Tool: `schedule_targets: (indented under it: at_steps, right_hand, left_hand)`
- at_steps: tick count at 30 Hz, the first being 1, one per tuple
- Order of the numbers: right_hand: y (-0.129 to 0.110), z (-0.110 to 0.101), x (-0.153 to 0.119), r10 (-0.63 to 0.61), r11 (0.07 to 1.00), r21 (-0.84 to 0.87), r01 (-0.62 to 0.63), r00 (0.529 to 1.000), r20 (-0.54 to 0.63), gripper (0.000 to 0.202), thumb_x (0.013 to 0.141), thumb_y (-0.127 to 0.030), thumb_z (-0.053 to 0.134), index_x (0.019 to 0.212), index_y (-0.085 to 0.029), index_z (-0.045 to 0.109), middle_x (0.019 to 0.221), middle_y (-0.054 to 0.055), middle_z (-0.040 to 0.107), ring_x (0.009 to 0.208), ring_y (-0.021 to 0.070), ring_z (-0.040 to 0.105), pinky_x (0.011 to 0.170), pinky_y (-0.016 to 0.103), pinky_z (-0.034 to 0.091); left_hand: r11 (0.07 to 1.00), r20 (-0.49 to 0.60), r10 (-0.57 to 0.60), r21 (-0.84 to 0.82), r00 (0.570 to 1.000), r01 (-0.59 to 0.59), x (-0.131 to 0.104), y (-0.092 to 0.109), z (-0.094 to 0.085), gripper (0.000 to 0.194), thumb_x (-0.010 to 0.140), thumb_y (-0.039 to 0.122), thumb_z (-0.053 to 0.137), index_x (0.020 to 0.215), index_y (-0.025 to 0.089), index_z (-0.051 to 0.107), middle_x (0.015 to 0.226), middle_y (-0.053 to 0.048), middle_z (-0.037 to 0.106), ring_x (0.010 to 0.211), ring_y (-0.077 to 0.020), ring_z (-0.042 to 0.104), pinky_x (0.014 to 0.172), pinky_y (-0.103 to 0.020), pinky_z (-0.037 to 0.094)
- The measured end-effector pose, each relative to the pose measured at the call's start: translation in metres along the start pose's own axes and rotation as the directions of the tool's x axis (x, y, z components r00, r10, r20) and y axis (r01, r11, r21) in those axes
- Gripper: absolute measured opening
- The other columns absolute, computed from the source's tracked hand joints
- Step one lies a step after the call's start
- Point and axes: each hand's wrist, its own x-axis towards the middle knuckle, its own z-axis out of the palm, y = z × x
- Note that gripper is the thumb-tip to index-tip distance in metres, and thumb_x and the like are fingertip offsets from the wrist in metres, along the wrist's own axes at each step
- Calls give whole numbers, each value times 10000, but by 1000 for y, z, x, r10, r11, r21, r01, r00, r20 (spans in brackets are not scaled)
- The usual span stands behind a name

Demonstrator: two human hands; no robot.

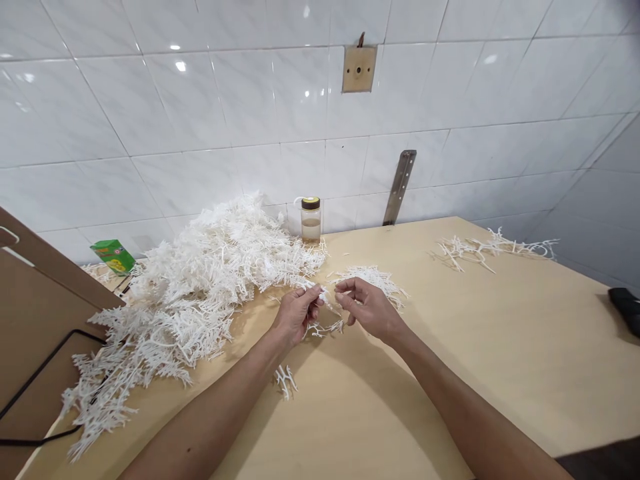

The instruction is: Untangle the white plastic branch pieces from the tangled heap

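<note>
Here, the left hand (299, 312) and the right hand (367, 307) are both pinching one white plastic twig (327, 311) between them, with the big white pile (200, 287) lying just left of them.

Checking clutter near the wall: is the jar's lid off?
No, the jar stands upright against the tiled wall with its dark lid on top.

Lighting: bright, even, coming from overhead; small lamp glints are showing on the glossy wall tiles (180, 65) at ten o'clock. Soft shadows are falling beneath the forearms onto the table (500, 347). Focus: holding sharp throughout. Distortion: tile lines are bowing toward three and nine o'clock edges.
</note>
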Motion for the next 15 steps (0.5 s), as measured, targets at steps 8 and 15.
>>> schedule_targets:
  at_steps: [8,15]
  right_hand:
    - [3,11,-5,-372,860,-352,370,926,65,225,875,-320,605,1072,-213,604,1072,98,609,807,175,609,621,291,556]
    - [4,19,-4,-298,875,-393,284,954,26,180,931,-344,530,891,-204,635,820,44,646,685,150,584,637,272,486]
  left_hand:
    - [998,-2,-24,-56,1000,24,-1,3,1,316,599,314,830,664,131,581,623,-6,649,399,-47,450,374,-190,287]
    - [998,71,-47,-43,996,51,-3,3,4,213,660,271,778,672,106,646,673,-50,677,415,-54,456,352,-188,285]
